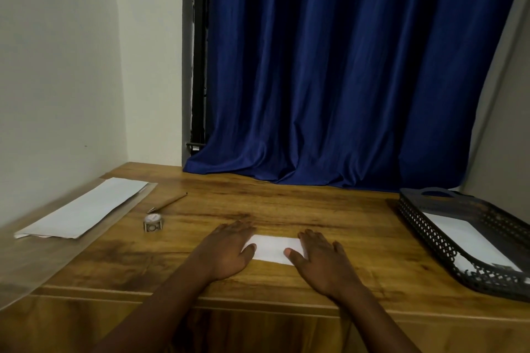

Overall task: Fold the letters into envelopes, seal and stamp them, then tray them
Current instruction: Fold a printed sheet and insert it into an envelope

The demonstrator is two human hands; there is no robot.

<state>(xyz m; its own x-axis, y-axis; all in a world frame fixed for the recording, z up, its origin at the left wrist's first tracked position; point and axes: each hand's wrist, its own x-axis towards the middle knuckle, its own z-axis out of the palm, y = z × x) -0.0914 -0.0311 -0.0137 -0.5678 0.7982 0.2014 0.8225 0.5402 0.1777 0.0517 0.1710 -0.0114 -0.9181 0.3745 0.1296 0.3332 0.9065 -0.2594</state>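
A white folded paper (274, 248) lies flat on the wooden table (329, 209) near its front edge. My left hand (226, 249) presses flat on the paper's left end with straight fingers. My right hand (322, 259) presses flat on its right end, thumb on the sheet. A stack of white envelopes or sheets (83, 209) lies at the far left on a clear plastic sleeve. A small roll of stamps (153, 223) stands between that stack and my left hand. A black mesh tray (430, 226) at the right holds a white envelope (461, 241).
A brown pen (167, 202) lies just behind the stamp roll. A blue curtain (344, 80) hangs behind the table and touches its back edge. Pale walls close in on the left and right. The table's front edge runs just under my wrists.
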